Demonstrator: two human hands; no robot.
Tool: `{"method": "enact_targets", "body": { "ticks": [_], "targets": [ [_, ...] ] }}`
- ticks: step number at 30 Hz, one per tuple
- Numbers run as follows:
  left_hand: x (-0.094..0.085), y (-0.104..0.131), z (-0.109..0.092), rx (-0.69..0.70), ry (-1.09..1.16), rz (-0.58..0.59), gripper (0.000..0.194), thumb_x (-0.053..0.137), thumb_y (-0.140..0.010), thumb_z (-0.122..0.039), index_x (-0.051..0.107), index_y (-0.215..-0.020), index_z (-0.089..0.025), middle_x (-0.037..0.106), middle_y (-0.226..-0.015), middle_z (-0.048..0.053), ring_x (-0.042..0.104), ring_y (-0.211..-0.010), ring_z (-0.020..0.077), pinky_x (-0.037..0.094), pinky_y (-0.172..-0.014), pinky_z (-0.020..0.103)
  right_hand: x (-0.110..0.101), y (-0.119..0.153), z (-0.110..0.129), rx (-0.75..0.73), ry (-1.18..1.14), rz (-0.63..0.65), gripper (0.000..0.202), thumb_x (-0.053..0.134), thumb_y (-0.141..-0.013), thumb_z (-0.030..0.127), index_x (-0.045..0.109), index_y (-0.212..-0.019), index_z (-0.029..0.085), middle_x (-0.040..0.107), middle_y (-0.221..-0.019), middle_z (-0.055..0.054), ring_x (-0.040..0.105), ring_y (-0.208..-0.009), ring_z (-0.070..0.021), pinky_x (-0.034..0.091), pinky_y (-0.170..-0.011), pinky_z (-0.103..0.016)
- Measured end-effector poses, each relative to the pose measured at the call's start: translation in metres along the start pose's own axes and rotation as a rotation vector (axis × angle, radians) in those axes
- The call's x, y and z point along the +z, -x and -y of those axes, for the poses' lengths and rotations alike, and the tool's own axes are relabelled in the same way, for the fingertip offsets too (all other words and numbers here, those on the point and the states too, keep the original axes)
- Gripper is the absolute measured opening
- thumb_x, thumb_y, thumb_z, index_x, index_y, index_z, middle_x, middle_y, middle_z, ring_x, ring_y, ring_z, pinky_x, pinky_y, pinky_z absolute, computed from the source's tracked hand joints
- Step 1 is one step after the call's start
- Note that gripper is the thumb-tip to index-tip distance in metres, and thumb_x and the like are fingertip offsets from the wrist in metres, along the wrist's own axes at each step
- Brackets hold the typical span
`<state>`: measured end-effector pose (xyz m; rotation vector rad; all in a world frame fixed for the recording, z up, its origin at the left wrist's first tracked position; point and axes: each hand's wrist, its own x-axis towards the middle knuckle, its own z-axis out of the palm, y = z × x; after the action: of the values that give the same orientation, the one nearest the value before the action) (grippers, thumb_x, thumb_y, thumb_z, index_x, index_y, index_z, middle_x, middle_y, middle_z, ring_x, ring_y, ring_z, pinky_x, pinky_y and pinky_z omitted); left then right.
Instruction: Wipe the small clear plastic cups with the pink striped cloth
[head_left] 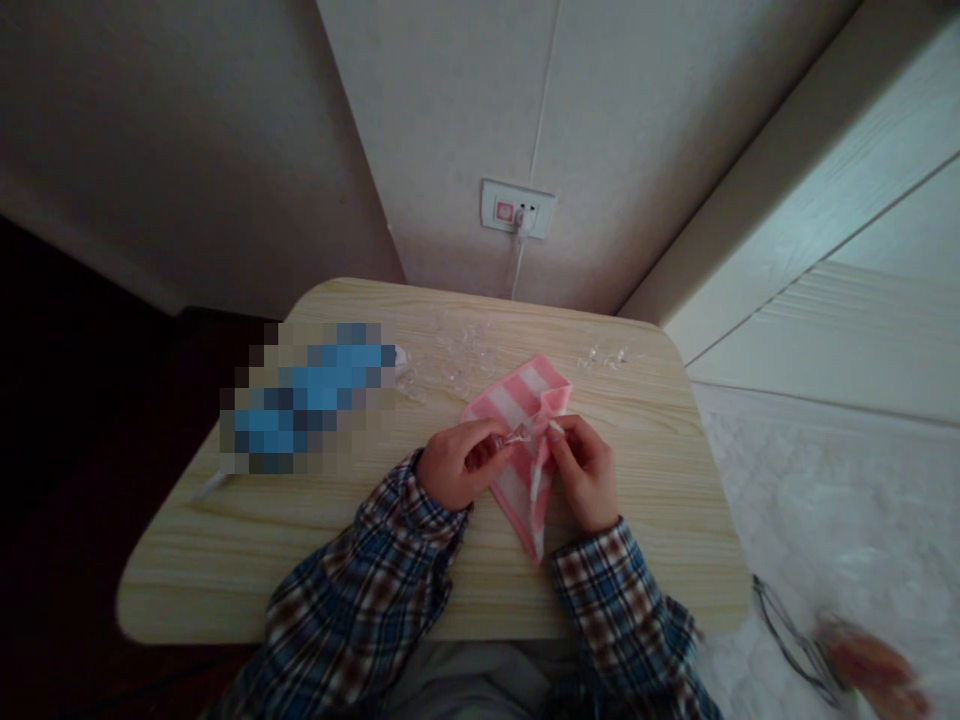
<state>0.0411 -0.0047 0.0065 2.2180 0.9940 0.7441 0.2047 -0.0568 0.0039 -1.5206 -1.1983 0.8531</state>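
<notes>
My left hand [463, 462] is closed on a small clear piece [516, 437], which looks like transparent plastic or glass; its exact kind is hard to make out. Pinched in my right hand [585, 468] is a fold of a pink-and-white striped cloth [517, 395], drawn up against the clear piece. The rest of the cloth lies on the table under both hands. Beyond my left hand several similar clear pieces [461, 360] are scattered. A few more clear pieces [606, 357] sit to the right, past the cloth.
A blurred-out blue object [322, 385] rests on the left of the wooden table [645, 580]. Behind the table, a wall socket [517, 208] holds a plug with a white cord. A pale cabinet [825, 200] stands at the right, and a dark cable [795, 640] lies below it.
</notes>
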Motion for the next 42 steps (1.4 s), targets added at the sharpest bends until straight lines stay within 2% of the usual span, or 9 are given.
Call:
{"method": "enact_targets", "body": {
  "ticks": [3, 14, 26, 32, 37, 42],
  "targets": [
    [-0.0016, -0.0004, -0.0015, -0.018, 0.01, 0.024, 0.02, 0.046, -0.079, -0.03, 0.056, -0.086, -0.015, 0.062, -0.069, 0.001, 0.054, -0.055, 0.0078, 0.042, -0.05, 0.016, -0.0002, 0.0, 0.0002, -0.002, -0.003, 0.005, 0.02, 0.045, -0.081, 0.035, 0.056, -0.084, 0.018, 0.052, -0.06, 0.002, 0.047, -0.051, -0.0106, 0.034, -0.048, -0.022],
    [0.0004, -0.0002, 0.0012, -0.046, 0.003, 0.027, 0.018, 0.049, -0.078, -0.03, 0.057, -0.085, -0.015, 0.059, -0.061, -0.001, 0.052, -0.049, 0.0065, 0.04, -0.048, 0.015, 0.0004, 0.0001, 0.0006, -0.009, -0.004, 0.014, 0.018, 0.045, -0.082, 0.034, 0.056, -0.084, 0.019, 0.052, -0.062, 0.002, 0.046, -0.053, -0.0107, 0.033, -0.049, -0.022],
    [0.0019, 0.0009, 0.0029, -0.04, 0.008, 0.02, 0.016, 0.049, -0.078, -0.028, 0.057, -0.085, -0.015, 0.06, -0.065, -0.001, 0.052, -0.052, 0.0067, 0.04, -0.05, 0.015, 0.0005, 0.0014, 0.0028, -0.026, -0.022, 0.035, 0.019, 0.044, -0.083, 0.032, 0.056, -0.085, 0.018, 0.054, -0.065, 0.001, 0.046, -0.055, -0.0109, 0.034, -0.05, -0.022],
    [0.0034, 0.0031, 0.0066, -0.044, 0.012, -0.009, 0.018, 0.049, -0.079, -0.03, 0.058, -0.086, -0.016, 0.062, -0.068, 0.0, 0.054, -0.055, 0.0075, 0.04, -0.052, 0.016, -0.0001, 0.0006, 0.0067, -0.101, -0.07, 0.048, 0.02, 0.04, -0.085, 0.028, 0.058, -0.084, 0.018, 0.06, -0.077, -0.002, 0.053, -0.07, -0.014, 0.038, -0.061, -0.024],
    [0.0032, 0.0022, 0.0077, -0.064, 0.011, -0.012, 0.019, 0.048, -0.08, -0.031, 0.059, -0.084, -0.017, 0.06, -0.064, -0.001, 0.053, -0.054, 0.0073, 0.039, -0.052, 0.016, -0.0008, -0.0001, 0.0043, -0.082, -0.05, 0.088, 0.019, 0.042, -0.084, 0.027, 0.058, -0.084, 0.019, 0.059, -0.072, 0.0, 0.051, -0.063, -0.0128, 0.037, -0.057, -0.024],
    [0.003, 0.0015, 0.0071, -0.057, 0.004, -0.04, 0.018, 0.049, -0.079, -0.03, 0.059, -0.084, -0.016, 0.06, -0.063, -0.001, 0.052, -0.052, 0.0067, 0.039, -0.051, 0.016, -0.0012, 0.0009, 0.0043, -0.119, -0.054, 0.091, 0.024, 0.037, -0.086, 0.028, 0.059, -0.085, 0.018, 0.061, -0.078, -0.003, 0.054, -0.074, -0.0157, 0.038, -0.066, -0.026]
  ]
}}
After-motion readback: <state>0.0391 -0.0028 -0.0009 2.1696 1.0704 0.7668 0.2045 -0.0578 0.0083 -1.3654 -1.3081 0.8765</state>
